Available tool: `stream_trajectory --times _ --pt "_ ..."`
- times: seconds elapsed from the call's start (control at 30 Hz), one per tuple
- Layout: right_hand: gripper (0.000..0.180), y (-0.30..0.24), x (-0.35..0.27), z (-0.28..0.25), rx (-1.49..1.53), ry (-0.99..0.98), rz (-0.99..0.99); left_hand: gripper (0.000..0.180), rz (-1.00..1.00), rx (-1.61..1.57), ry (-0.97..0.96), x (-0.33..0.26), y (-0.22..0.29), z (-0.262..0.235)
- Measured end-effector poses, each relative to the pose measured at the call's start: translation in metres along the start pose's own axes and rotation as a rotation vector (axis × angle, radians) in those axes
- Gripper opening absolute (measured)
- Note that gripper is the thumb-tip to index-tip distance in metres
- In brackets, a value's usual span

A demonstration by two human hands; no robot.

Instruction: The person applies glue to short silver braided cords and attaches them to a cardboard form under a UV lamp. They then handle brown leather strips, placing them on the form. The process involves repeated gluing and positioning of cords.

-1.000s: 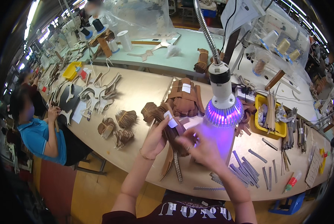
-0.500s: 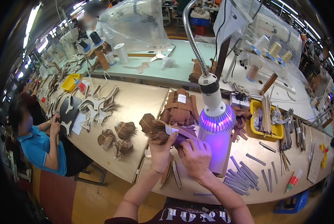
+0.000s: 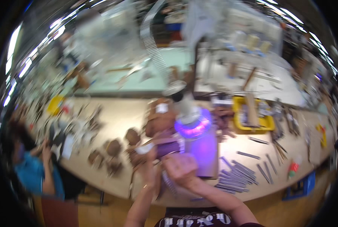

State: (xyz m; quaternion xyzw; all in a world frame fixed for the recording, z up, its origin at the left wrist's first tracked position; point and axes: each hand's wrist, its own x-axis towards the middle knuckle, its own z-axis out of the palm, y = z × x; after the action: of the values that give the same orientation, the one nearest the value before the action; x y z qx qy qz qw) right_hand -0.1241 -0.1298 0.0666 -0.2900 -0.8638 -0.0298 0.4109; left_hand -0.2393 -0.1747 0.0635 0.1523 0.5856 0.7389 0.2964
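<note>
Much of the picture is smeared by motion. My left hand is closed round a bundle of brown leather strips, with a white paper label on it. Close beside it, my right hand has its fingers curled in at the strips' lower side; what they grip is hidden. Purple light tints the free ends of the strips. This light comes from a lamp on a bendable metal neck, just beyond my hands. Behind the held bundle lies a larger brown leather bundle with a white label.
Small brown bundles lie to the left. Grey braided strips are spread at the right, before a yellow tray of tools and strips. A box-like block stands under the lamp. At far left a person in blue works.
My view has swung, so the table and lamp sit further left in the picture. Both hands stay at the bundle; the right fingers look more tightly curled.
</note>
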Motion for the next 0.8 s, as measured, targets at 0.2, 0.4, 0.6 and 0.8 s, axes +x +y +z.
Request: stream_trajectory --times 0.2,0.4,0.6,0.8 --pt "0.024 0.005 0.008 0.019 0.157 0.382 -0.092 0.05 0.038 0.104 -0.068 0.015 -0.02 0.021" --pt "0.019 0.006 0.01 0.036 0.182 0.261 0.047 0.052 0.151 0.305 -0.179 0.019 -0.029 0.042" --pt "0.016 0.006 0.008 0.038 0.165 0.319 0.008 0.055 0.189 0.348 -0.202 0.018 -0.028 0.044" --pt "0.022 0.002 0.016 0.023 0.108 0.095 0.051 0.059 0.225 0.373 -0.192 0.02 -0.03 0.035"
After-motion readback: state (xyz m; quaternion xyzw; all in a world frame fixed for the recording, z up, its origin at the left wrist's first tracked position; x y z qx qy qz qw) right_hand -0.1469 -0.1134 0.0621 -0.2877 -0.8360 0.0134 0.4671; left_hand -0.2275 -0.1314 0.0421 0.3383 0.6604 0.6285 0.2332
